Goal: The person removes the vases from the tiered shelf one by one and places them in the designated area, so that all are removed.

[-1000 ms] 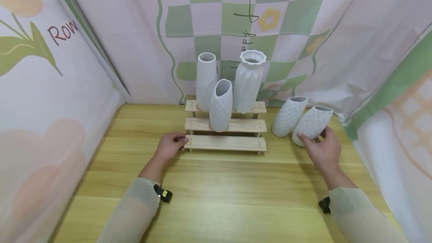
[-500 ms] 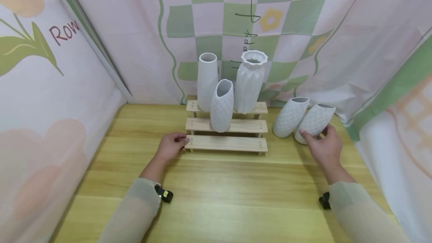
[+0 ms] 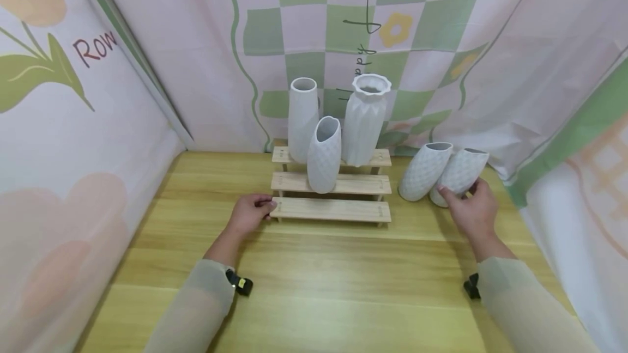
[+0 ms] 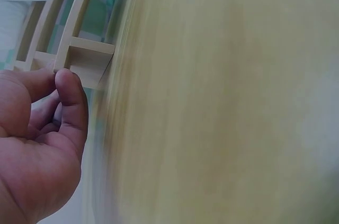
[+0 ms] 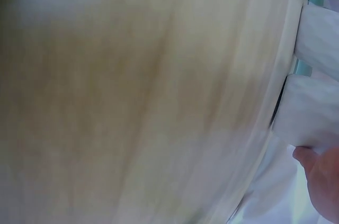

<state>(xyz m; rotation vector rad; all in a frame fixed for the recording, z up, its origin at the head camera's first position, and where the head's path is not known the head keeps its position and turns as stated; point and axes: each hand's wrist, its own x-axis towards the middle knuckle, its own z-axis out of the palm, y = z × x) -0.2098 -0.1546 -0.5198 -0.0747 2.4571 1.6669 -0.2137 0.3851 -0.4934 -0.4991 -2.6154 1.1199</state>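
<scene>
My left hand (image 3: 250, 214) pinches the left end of the lowest step of a three-tier wooden stand (image 3: 333, 209); the left wrist view shows thumb and forefinger at the step's corner (image 4: 87, 49). On the right, my right hand (image 3: 473, 208) grips the lower part of a white textured vase (image 3: 463, 170), thumb on its near side and fingers behind it. Close to its left stands a matching white vase (image 3: 424, 173). The middle step carries a similar vase (image 3: 324, 159). On the top step are a smooth tall vase (image 3: 303, 119) and a pleated vase with a scalloped rim (image 3: 364, 124).
The wooden table (image 3: 314, 287) stretches in front of the stand. A patterned curtain (image 3: 304, 26) hangs right behind the stand, and more printed fabric (image 3: 73, 151) closes off the left side. Fabric (image 3: 579, 178) also borders the table on the right.
The right hand has shifted its vase slightly backward, so it now partly overlaps behind the neighbouring vase. My left hand keeps its place on the stand.
</scene>
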